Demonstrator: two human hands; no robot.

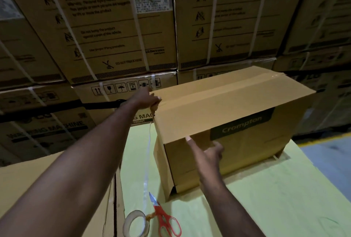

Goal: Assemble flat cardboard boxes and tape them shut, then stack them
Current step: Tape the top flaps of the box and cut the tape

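A brown cardboard box [233,103] with a dark "Crompton" label stands assembled on a pale green surface [266,198]; clear tape runs along its top seam. My left hand [150,98] grips the box's far left top corner, where a strip of clear tape [147,160] hangs down towards the tape roll [135,224]. My right hand [207,151] rests against the near side of the box, index finger straight and touching the top flap's edge. The bottom left corner flap of the box gapes slightly.
Red-handled scissors [163,217] lie beside the tape roll at the near edge. A flat cardboard piece [57,189] lies to the left. Tall stacks of strapped appliance cartons [114,37] form a wall behind. Grey floor [330,160] shows at the right.
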